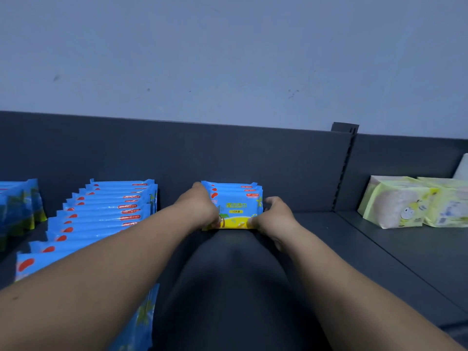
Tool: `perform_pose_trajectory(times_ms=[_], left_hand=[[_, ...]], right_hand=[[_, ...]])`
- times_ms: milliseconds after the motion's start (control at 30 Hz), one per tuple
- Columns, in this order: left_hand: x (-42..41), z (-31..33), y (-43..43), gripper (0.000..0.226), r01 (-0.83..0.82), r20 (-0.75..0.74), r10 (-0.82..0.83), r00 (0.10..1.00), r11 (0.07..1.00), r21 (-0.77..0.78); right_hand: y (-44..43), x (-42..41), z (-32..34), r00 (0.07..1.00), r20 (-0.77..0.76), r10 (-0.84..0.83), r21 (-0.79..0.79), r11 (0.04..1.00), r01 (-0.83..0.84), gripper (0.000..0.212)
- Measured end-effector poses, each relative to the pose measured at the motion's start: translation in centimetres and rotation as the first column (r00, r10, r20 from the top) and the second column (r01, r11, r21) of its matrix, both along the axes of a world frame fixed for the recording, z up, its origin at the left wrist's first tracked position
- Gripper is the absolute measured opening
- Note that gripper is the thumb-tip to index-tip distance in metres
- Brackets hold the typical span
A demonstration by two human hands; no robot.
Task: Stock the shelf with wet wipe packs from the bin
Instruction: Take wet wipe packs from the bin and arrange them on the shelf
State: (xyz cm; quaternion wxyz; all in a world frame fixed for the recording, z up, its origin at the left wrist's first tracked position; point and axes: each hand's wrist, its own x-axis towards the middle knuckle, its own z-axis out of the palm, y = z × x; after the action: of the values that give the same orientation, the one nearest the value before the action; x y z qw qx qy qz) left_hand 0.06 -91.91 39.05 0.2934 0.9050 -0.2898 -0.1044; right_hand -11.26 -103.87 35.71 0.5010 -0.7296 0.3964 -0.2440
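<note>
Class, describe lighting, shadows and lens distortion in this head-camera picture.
Head view: dim bluish light; soft shadows edge the forearms on the shelf; wide-angle stretch enlarges them toward the corners; print on the packs is legible; the left row blurs up close.

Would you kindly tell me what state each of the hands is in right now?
Left hand: grips the left end of the blue wipe packs.
Right hand: grips their right end.

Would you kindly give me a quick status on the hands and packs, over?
Left hand, right hand: both gripping bunch of blue-and-yellow plastic wet wipe packs. Bunch upright on dark grey metal shelf. Nothing blocking.
</note>
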Motion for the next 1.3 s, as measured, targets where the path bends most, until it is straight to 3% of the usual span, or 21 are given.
perform_pose_trajectory(times_ms=[133, 267, 400, 533, 633, 967, 1300], left_hand=[[-1.0, 0.6, 1.4, 0.052, 0.041, 0.221, -0.049, 0.974, 0.998, 0.040], [-2.6, 0.6, 3.7, 0.068, 0.087, 0.432, -0.126, 0.893, 0.990, 0.109], [-4.9, 0.4, 6.4, 0.072, 0.079, 0.553, -0.150, 0.819, 0.985, 0.150], [-7.7, 0.4, 9.7, 0.064, 0.084, 0.610, -0.145, 0.779, 0.988, 0.127], [-10.0, 0.6, 12.6, 0.060, 0.045, 0.648, -0.109, 0.753, 0.992, 0.115], [-14.8, -0.8, 25.3, 0.068, -0.174, 0.692, 0.037, 0.721, 0.976, 0.130], [-17.1, -3.6, 43.5, 0.074, -0.392, 0.705, 0.167, 0.689, 0.904, 0.169]], right_hand=[[1.0, -1.6, 1.4, 0.998, -0.055, 0.035, -0.122, 0.992, -0.041, 0.061], [2.5, -3.4, 2.4, 0.981, -0.189, 0.039, -0.386, 0.916, -0.110, 0.057], [4.5, -5.3, 2.5, 0.929, -0.368, -0.036, -0.664, 0.709, -0.236, 0.055], [6.9, -7.6, 2.7, 0.908, -0.417, -0.040, -0.794, 0.502, -0.343, 0.057], [9.2, -9.1, 3.1, 0.912, -0.410, -0.008, -0.837, 0.400, -0.373, 0.053], [20.4, -11.0, 2.7, 0.891, -0.390, 0.233, -0.879, 0.193, -0.435, 0.054], [35.7, -10.4, 0.9, 0.782, -0.486, 0.390, -0.849, 0.003, -0.528, 0.053]])
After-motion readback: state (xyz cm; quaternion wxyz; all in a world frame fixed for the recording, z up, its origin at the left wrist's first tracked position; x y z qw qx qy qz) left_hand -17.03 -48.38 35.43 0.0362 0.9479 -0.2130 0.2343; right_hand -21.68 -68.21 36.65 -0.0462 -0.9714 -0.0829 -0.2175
